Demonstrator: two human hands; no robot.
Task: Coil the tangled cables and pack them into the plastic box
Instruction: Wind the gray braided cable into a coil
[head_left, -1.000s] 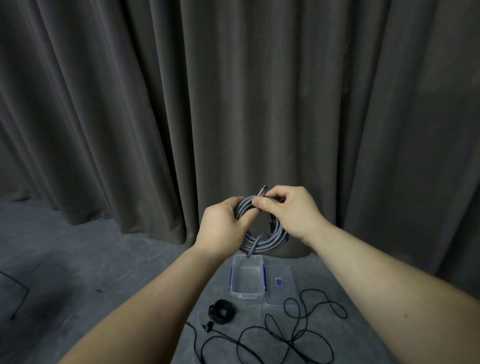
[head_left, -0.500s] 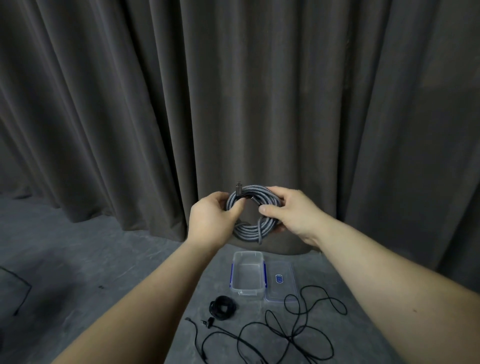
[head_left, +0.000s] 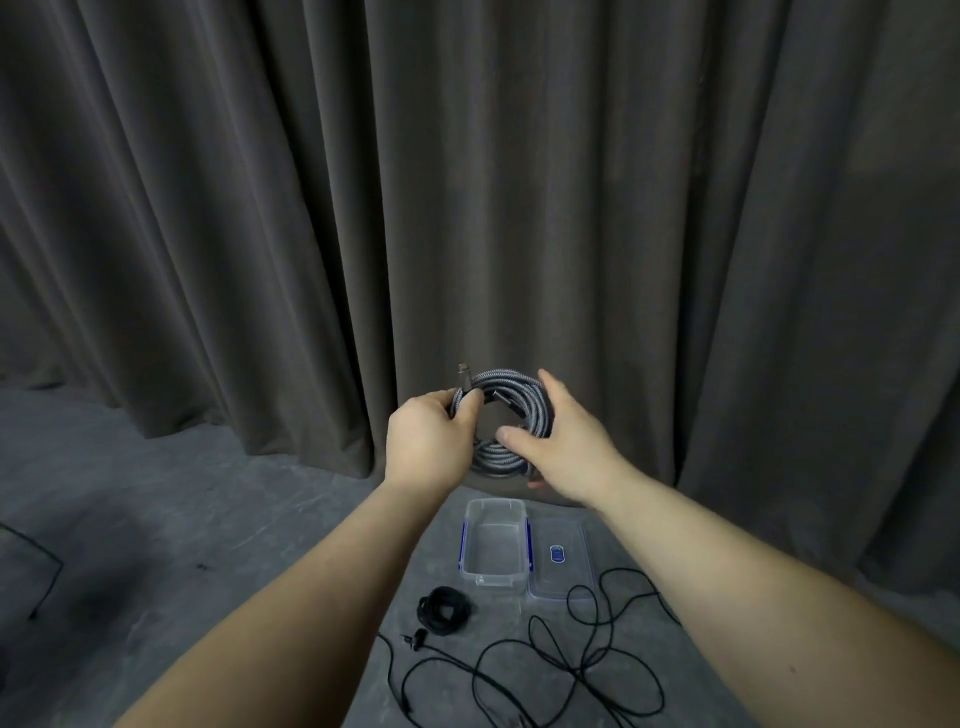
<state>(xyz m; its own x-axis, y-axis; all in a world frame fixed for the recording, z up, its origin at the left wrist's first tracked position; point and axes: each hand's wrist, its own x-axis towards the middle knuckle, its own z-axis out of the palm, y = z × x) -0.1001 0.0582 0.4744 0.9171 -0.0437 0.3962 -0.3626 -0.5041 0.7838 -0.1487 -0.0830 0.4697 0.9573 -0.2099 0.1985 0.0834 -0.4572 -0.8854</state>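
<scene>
- Head view: the left hand (head_left: 426, 441) grips the left side of the grey braided cable coil (head_left: 511, 415), fingers curled round its strands, with a metal plug (head_left: 464, 378) sticking up just above them.
- Right hand (head_left: 563, 447) lies against the coil's right side, fingers fairly straight and spread.
- Below on the floor (head_left: 156, 519), the clear plastic box (head_left: 494, 545) stands open, its lid (head_left: 560, 558) just beside it.
- Near the box lie a small black coil (head_left: 444, 609) and a loose black cable (head_left: 571, 670).
</scene>
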